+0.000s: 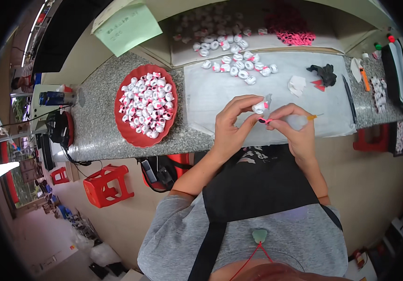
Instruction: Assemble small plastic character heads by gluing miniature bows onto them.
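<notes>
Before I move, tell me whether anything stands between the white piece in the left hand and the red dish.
Only the left hand itself, just left of the white piece. Beyond it, white sheet and speckled countertop run to the red dish; nothing else visible is in the way.

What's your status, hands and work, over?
Left hand pinching small rounded white-and-pink piece. Right hand holding translucent amber-tipped bottle. Small pink-and-black piece between hands. Crumpled black material beyond, clear of both.
</notes>
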Demonstrator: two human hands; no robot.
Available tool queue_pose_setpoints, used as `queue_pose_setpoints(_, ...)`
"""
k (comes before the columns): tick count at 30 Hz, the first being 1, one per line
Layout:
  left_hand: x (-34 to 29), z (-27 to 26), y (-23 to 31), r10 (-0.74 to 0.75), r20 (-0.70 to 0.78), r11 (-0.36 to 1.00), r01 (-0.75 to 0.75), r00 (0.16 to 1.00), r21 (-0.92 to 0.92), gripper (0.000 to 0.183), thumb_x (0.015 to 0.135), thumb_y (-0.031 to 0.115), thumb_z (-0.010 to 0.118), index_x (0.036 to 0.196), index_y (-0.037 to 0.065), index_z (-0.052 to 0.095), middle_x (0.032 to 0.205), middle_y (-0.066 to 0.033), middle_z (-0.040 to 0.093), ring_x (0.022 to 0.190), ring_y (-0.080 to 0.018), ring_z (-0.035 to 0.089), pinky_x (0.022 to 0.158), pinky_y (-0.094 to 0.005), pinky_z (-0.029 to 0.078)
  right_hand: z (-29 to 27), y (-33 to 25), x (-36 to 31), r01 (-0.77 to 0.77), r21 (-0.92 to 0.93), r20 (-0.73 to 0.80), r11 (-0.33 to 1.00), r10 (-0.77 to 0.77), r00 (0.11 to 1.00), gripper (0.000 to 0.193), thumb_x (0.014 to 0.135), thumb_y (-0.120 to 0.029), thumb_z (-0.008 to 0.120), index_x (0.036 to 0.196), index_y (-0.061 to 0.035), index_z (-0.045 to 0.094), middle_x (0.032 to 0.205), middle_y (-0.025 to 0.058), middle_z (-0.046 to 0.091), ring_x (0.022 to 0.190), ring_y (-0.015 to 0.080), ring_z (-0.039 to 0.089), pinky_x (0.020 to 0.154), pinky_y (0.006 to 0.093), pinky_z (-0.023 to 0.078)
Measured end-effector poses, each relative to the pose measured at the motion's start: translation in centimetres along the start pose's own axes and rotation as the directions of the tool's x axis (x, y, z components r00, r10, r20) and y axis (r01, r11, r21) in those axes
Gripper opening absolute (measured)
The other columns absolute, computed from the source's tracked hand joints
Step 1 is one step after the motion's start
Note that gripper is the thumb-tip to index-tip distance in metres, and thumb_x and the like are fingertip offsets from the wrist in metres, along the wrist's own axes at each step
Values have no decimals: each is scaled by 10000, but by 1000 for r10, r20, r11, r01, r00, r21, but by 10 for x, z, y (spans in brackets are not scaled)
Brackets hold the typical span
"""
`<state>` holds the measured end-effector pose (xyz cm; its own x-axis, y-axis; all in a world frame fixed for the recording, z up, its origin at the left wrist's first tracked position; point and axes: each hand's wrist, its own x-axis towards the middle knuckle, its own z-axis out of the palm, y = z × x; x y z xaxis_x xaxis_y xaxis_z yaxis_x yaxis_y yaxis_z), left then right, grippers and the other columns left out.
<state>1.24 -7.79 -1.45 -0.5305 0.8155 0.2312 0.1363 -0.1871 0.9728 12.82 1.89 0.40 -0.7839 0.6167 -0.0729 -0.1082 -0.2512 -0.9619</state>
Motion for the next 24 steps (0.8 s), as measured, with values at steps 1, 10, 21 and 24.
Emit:
queue_pose_setpoints(1,-1,0,2,27,5,999,-28,1000,32,291,695,-70,528,980,-20,499,997,-131,491,921,-174,485,764,-257,403,1,1,1,5,14,-5,1000,-5,1000,58,677,-1,586,708,15,540,674,53,552,629,98,514,610,210,410)
queue_pose_setpoints(10,-2,3,2,-14,49,990,20,999,-137,267,703,-61,526,965,-34,484,1018,-146,483,953,-195,476,791,-267,396,-2,11,2,81,10,-10,997,-81,997,100,676,-2,589,744,5,516,712,55,535,646,90,507,613,211,407)
queue_pose_setpoints(21,-8,0,7,-107,144,876,162,984,-455,251,710,-80,515,958,-43,501,1020,-141,493,956,-180,470,808,-270,387,1,5,1,77,-13,118,997,-75,990,325,617,45,623,916,1,505,825,68,537,760,108,506,646,214,416)
queue_pose_setpoints(24,-9,-2,4,-74,176,872,150,982,-467,231,705,-85,517,932,-45,516,1001,-152,506,953,-192,477,807,-280,391,-1,5,-2,94,-27,126,995,-90,988,273,617,36,631,869,5,528,834,66,540,769,109,506,647,213,416)
